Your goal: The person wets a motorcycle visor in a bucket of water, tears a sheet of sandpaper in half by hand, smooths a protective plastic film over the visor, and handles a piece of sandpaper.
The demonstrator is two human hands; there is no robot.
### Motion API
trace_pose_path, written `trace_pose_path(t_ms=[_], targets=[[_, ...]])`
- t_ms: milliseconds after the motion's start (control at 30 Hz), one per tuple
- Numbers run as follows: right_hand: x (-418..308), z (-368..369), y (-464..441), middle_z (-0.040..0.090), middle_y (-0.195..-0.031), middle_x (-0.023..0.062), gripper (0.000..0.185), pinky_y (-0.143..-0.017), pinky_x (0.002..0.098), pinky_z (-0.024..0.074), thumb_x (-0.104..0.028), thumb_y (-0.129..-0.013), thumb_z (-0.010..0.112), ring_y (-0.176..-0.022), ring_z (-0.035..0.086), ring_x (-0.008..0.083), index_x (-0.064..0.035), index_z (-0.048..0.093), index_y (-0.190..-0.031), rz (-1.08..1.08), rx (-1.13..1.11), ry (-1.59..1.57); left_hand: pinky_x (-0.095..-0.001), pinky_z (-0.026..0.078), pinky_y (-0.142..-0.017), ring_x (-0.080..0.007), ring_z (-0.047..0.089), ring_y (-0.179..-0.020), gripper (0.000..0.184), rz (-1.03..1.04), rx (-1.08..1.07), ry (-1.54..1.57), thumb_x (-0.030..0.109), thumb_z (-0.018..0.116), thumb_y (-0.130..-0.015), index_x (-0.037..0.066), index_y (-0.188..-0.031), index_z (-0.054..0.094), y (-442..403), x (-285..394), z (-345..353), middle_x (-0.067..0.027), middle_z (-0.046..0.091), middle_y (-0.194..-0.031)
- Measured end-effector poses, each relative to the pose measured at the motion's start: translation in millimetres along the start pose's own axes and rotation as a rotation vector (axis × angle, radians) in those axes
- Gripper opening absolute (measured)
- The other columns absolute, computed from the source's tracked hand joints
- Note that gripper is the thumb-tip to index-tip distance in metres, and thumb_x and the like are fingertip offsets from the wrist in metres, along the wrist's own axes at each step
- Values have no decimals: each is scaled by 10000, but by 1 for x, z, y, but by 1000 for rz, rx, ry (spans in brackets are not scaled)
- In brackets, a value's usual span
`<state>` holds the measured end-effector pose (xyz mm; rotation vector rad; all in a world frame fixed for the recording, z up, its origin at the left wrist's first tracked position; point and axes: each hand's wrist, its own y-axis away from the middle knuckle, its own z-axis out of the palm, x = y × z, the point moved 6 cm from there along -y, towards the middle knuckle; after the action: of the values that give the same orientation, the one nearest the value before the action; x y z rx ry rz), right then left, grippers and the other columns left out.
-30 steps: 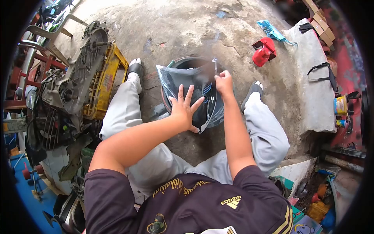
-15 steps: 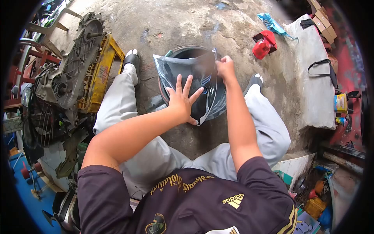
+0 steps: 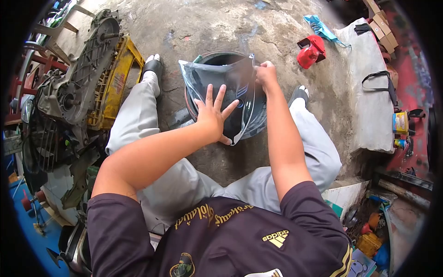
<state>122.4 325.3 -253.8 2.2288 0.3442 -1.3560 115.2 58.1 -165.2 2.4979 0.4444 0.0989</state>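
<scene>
A glossy, dark, pointed panel (image 3: 203, 76) with a small blue marking, which looks like a vehicle body panel, lies across a round dark tub (image 3: 217, 54) between my legs. My left hand (image 3: 213, 111) is open on its face, with the fingers spread and the thumb near the lower point. At the panel's right edge, my right hand (image 3: 266, 75) is closed, its curled fingers against the rim just below the upper right corner. The fingertips there are partly hidden. Reflections cover the panel's surface.
A metal engine casing (image 3: 76, 76) leans by a yellow crate (image 3: 115, 78) on the left. On the right are a red plastic part (image 3: 311, 53), a blue cloth-like item (image 3: 323, 30) and a pale concrete ledge (image 3: 364, 106). My sandalled feet flank the tub.
The whole view has shifted slightly. Both hands keep nearly the same places on the panel, the left spread flat and the right curled at the edge.
</scene>
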Motion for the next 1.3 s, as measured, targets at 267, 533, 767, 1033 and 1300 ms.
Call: trace_pose_path(t_ms=[267,533,767,1033,1300], targets=[[22,3,17,586,-713,45,178,-435,330,447,-65,-898,705,-526,553,151,-49,545,-973,116,-134,-124,-703,329,-1098,-581,-62,-1536,1354,7,26,18,846,738,-646,338,-1680,27,-1,-1,4,-241,-136,-1715],[5,0,13,588,-731,52,180,-428,344,453,-77,-886,718,-557,576,153,-48,552,-950,34,-102,-42,-712,333,-1097,-580,-72,-1535,1370,6,2,19,845,752,-627,349,-1678,27,-1,-1,3,-241,-138,-1714],[7,4,4,582,-707,51,180,-430,337,428,-65,-897,713,-515,549,160,-41,543,-954,64,-86,-38,-712,330,-1093,-584,-56,-1535,1360,15,20,22,833,759,-630,340,-1679,49,-2,1,6,-243,-131,-1715],[10,0,34,607,-765,51,180,-505,340,463,-77,-883,723,-613,588,151,-36,568,-963,39,-50,25,-715,326,-1093,-595,-44,-1530,1343,48,58,52,828,754,-643,316,-1682,75,1,-4,4,-265,-119,-1709],[8,8,-11,557,-719,30,194,-457,335,435,-107,-896,732,-575,541,142,-83,542,-922,125,-90,-137,-706,316,-1102,-597,-15,-1530,1306,104,204,116,802,773,-648,303,-1677,141,4,-9,10,-277,-52,-1710]])
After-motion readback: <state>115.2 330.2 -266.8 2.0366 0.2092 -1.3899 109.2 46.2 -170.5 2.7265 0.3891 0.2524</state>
